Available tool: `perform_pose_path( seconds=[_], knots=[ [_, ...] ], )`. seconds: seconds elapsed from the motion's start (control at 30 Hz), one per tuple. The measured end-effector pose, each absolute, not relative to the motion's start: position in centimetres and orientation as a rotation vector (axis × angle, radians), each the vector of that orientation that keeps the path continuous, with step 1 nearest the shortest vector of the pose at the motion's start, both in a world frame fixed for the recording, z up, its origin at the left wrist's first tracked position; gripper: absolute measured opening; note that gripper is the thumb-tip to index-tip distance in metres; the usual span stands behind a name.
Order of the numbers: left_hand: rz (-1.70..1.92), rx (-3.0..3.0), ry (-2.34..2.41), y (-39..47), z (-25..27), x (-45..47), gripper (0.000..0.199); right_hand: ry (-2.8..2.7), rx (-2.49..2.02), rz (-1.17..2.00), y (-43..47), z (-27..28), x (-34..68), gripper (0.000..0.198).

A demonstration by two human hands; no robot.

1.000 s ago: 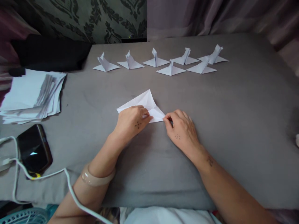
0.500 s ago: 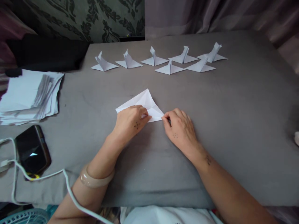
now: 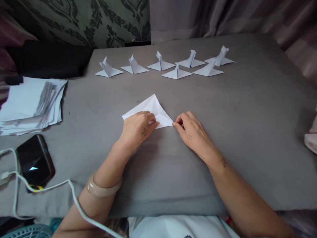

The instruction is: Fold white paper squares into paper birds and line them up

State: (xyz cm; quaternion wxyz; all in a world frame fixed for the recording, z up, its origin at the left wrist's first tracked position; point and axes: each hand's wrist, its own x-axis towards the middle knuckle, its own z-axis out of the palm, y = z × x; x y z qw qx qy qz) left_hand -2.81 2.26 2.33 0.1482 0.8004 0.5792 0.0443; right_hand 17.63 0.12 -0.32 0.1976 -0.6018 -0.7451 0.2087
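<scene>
A creased sheet of white paper (image 3: 146, 106) lies on the grey cloth in front of me, one corner pointing away. My left hand (image 3: 140, 129) rests over its near left part, fingers curled and closed on the paper near the middle; the fold beneath is hidden. With thumb and forefinger, my right hand (image 3: 190, 130) pinches the sheet's right corner. Farther back stand several folded paper figures (image 3: 177, 72) with flat, wing-like sides and an upright point.
To the left sits a stack of white paper sheets (image 3: 22, 99), with a black cloth (image 3: 49, 59) behind it. A phone (image 3: 34, 162) lies nearer me, beside a white cable (image 3: 71, 191) that runs across my left forearm. A curtain (image 3: 183, 19) hangs behind the table.
The view has shifted slightly. Both hands keep their hold on the paper, and the right hand's back has tilted up a little. The sheet's shape looks nearly the same.
</scene>
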Motion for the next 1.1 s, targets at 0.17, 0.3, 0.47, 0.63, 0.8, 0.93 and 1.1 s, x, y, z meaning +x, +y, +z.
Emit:
perform_pose_path(
  seconds=[0.17, 0.3, 0.47, 0.63, 0.8, 0.93, 1.1],
  knots=[
    [0.115, 2.304, 1.664, 2.3, 2.3, -2.7, 0.021, -1.966, -1.667, 0.700, 0.5, -0.5, 18.4, 0.002],
    [0.114, 2.332, 1.666, 2.3, 2.2, -2.7, 0.020, -1.822, -1.663, 0.852, 0.9, -1.0, 19.0, 0.009],
    [0.138, 2.354, 1.651, 2.3, 2.1, -2.7, 0.019, -1.562, -1.508, 0.880, 0.9, -0.5, 17.2, 0.013],
    [0.147, 2.346, 1.648, 2.2, 2.2, -2.7, 0.019, -1.711, -1.413, 0.967, 0.7, 0.0, 14.7, 0.012],
    [0.137, 2.312, 1.675, 2.3, 2.2, -2.6, 0.017, -1.797, -1.491, 0.865, 0.6, -0.9, 14.2, 0.011],
    [0.186, 2.276, 1.692, 2.4, 2.0, -2.7, 0.018, -1.785, -1.559, 0.775, 0.4, -1.5, 13.3, 0.012],
    [0.238, 2.172, 1.744, 2.5, 2.2, -3.0, 0.022, -1.755, -1.619, 0.679, 0.3, -1.8, 12.3, 0.017]
  ],
)
